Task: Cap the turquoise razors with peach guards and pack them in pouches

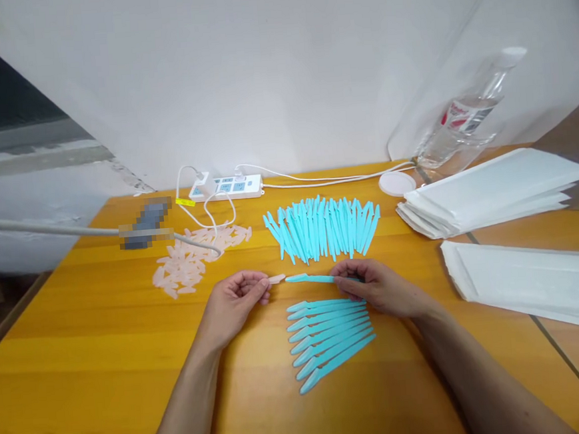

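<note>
My left hand (241,301) pinches a small pale pink cap (277,279) between thumb and fingers. Opposite it, my right hand (367,283) grips a turquoise eyebrow razor (310,278) by its handle, with the blade end pointing left. The cap's tip and the razor's end are close together and nearly in line; a tiny gap seems to part them. Below, several turquoise razors (329,334) lie in a fanned row, their ends at the left looking paler, as if capped. Behind my hands a larger pile of turquoise razors (323,228) is spread out. Loose pink caps (183,262) are scattered at the left.
A white power strip (240,187) with cables stands by the wall. White padded envelopes (488,194) are stacked at right, another envelope (535,278) nearer. A plastic bottle (467,116) and round white lid (397,183) sit at the back right. A pale cable (44,226) crosses at left.
</note>
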The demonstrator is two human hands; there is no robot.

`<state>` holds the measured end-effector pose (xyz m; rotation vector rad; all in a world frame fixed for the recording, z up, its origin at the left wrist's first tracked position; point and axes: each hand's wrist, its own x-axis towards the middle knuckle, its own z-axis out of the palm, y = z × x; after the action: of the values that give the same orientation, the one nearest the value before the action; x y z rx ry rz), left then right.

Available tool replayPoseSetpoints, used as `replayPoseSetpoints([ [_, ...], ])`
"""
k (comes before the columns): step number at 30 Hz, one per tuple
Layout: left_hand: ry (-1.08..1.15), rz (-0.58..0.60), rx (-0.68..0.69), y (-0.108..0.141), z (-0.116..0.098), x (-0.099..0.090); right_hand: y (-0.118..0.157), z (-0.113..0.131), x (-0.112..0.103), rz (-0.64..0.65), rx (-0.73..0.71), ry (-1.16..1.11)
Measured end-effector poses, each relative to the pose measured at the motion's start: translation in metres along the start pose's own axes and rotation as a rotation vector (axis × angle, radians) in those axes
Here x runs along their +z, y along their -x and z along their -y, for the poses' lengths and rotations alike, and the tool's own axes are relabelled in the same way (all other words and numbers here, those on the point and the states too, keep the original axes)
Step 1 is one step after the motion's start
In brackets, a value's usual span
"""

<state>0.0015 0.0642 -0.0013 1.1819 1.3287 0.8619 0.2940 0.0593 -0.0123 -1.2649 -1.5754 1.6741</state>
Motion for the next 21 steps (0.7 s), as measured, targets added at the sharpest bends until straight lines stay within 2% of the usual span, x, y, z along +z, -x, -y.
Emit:
replayPoseSetpoints([
  [5,-0.044,0.088,0.023,0.001,0.007,0.019,0.002,0.003,0.004,0.01,0.007,0.036],
  [8,-0.135,0.107,0.082,0.002,0.011,0.023,0.004,0.007,0.005,-0.114,-0.099,0.256],
  [10,-0.271,0.125,0.145,0.002,0.011,0.02,0.005,0.01,0.006,-0.187,-0.204,0.476],
  [12,-0.425,0.159,0.235,0.003,0.01,0.016,0.005,0.013,0.009,-0.184,-0.27,0.653],
  [16,-0.58,0.166,0.438,0.008,0.007,0.018,0.016,0.018,0.013,-0.142,-0.269,0.768],
  [19,-0.688,0.215,0.568,0.015,0.004,0.027,0.046,0.012,-0.005,-0.276,-0.26,0.822],
  [21,-0.778,0.317,0.608,0.018,0.001,0.032,0.078,-0.001,-0.037,-0.404,-0.277,0.897],
])
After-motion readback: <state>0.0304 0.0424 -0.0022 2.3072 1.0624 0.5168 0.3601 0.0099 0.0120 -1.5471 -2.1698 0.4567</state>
